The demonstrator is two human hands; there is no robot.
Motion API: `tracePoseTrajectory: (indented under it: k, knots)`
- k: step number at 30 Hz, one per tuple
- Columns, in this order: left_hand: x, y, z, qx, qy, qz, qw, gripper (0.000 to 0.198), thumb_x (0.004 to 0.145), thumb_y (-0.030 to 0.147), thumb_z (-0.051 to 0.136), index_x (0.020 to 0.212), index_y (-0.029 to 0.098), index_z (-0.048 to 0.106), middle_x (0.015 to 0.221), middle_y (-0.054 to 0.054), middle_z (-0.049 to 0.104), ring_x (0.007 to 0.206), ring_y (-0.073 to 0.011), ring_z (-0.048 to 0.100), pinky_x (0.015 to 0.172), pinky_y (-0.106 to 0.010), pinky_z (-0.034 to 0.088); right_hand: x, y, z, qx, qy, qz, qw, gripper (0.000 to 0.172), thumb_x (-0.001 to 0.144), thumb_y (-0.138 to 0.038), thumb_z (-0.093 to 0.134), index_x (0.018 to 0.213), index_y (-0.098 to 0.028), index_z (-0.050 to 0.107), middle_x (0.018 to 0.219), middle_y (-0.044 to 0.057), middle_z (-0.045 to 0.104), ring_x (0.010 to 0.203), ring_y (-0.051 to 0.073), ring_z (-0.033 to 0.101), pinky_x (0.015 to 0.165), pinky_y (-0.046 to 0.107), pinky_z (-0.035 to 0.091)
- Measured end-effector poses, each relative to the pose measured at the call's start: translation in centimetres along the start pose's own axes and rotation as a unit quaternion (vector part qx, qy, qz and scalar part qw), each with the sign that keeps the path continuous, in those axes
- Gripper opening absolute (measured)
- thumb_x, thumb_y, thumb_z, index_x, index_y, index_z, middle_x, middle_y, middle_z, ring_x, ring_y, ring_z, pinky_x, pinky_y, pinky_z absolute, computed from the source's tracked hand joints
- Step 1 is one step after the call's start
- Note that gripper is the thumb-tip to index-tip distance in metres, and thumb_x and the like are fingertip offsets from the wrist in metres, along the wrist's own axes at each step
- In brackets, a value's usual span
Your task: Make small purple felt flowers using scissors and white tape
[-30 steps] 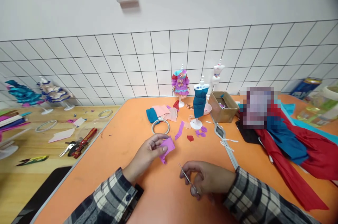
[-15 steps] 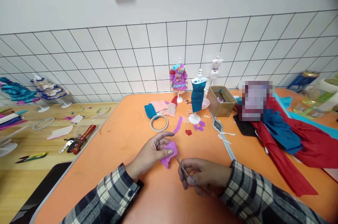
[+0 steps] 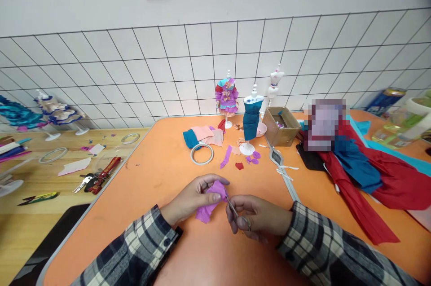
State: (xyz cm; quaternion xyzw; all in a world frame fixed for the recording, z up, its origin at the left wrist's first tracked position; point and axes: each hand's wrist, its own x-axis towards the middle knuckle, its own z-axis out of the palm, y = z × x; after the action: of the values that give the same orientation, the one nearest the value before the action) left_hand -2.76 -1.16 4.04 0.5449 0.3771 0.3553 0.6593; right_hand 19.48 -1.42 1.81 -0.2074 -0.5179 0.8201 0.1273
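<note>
Left hand (image 3: 195,199) angled inward above orange desk (image 3: 161,169), pinching purple piece (image 3: 205,213); right hand (image 3: 261,215), opposite, curled round scissors (image 3: 232,208), blades meeting piece's edge.

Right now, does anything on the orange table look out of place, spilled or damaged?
Only one thing: a pixelated patch, right of the brown box and partly over the red fabric, hides details there. The loose purple scraps look ordinary, since the right hand holds scissors. I see nothing spilled or damaged.
</note>
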Motion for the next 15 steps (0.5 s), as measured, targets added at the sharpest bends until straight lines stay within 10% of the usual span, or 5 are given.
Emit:
tracePoseTrajectory:
  k: [9,15]
  knots:
    - [0.2,0.0,0.2,0.021,-0.025,0.038,0.999,0.024,0.070,0.031,0.078,0.074,0.014,0.062,0.110,-0.011,0.061,0.099,-0.0206,0.056,0.079,-0.028,0.044,-0.2,0.2,-0.1,0.030,-0.055,-0.009,0.998,0.047,0.072,-0.048,0.073,0.097,-0.015,0.051,0.086,0.001,0.058,0.045,0.002,0.047,0.033,0.013,0.036]
    - [0.3,-1.1,0.3,-0.069,-0.065,-0.002,0.996,0.035,0.071,0.039,0.077,0.091,0.013,0.065,0.078,-0.005,0.066,0.067,-0.0138,0.060,0.064,-0.025,0.046,-0.1,0.4,0.0,0.041,-0.081,-0.011,0.996,0.046,0.072,-0.046,0.073,0.097,-0.015,0.052,0.085,0.001,0.058,0.043,0.002,0.046,0.032,0.012,0.036]
